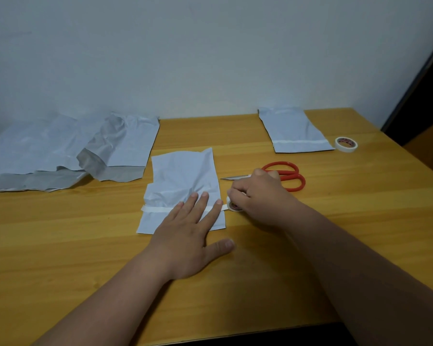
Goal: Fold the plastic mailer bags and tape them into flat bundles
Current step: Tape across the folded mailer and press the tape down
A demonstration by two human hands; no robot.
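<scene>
Left hand fingers spread press folded mailer bag; right hand grips tape roll.

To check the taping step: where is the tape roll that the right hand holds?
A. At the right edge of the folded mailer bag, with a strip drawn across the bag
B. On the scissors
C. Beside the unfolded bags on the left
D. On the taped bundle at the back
A: the right hand holds the tape roll at the folded mailer bag edge, and the tape strip crosses the bag under the left hand.
</scene>
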